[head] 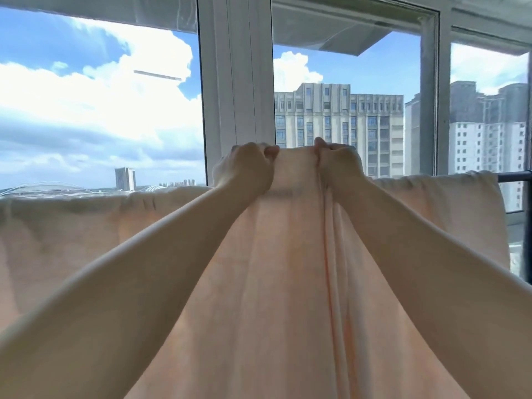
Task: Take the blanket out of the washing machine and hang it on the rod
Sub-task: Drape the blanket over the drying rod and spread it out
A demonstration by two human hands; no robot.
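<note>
blanket (282, 283): pale peach, thin and soft looking, fills most of the lower view. There's a long vertical fold with a slightly darker orange seam line running down just right of the middle. The middle part is pulled up into a peak near the centre of the frame, and the rest of it runs off toward 9 o'clock and 3 o'clock, draped along a level line with light shining through it.

window frame (236, 82): chunky white upright at about 12 o'clock, glass panes on both sides, sky and big clouds out at 10 o'clock.

buildings (339, 128): grey-beige tower blocks outside at 1 to 2 o'clock, a smaller lone tower far off at 9 o'clock.

rod (515, 177): dark bar, only a short bare end pokes out at 3 o'clock. The blanket's right end is hung over it; the rest of the rod is hidden under the cloth.

left hand (247, 165): fingers curled round the top edge of the lifted blanket, gripping it just left of the peak.

right hand (336, 164): same deal, fingers curled and pinching the top edge, just beside the left hand with a narrow strip of cloth between them.
</note>
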